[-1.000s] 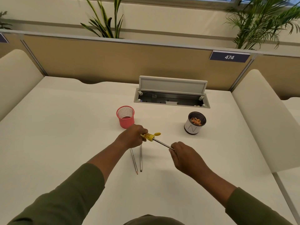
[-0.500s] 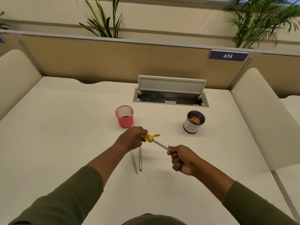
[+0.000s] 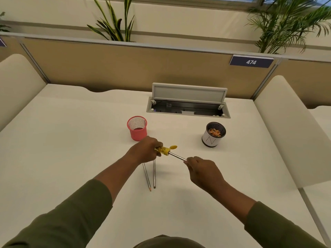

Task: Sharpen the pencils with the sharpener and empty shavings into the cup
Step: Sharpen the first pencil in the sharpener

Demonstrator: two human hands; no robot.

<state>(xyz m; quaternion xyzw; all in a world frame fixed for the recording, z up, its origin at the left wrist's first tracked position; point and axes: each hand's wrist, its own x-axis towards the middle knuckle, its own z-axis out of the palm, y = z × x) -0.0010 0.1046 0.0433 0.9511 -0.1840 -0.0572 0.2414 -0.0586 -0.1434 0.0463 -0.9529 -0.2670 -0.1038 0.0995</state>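
Left hand (image 3: pixel 146 150) grips the yellow sharpener (image 3: pixel 163 150); right hand (image 3: pixel 202 171) pinches the pencil (image 3: pixel 176 156) stuck in it, cup (image 3: pixel 213 134) beyond.

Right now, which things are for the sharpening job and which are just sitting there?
For the job: sharpener, pencil being sharpened, two pencils on the table, shavings cup, left hand, right hand.

Just there: pink cup, cable box, plants, number sign.

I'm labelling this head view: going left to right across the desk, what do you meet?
pink mesh cup → left hand → yellow sharpener → right hand → white cup of shavings
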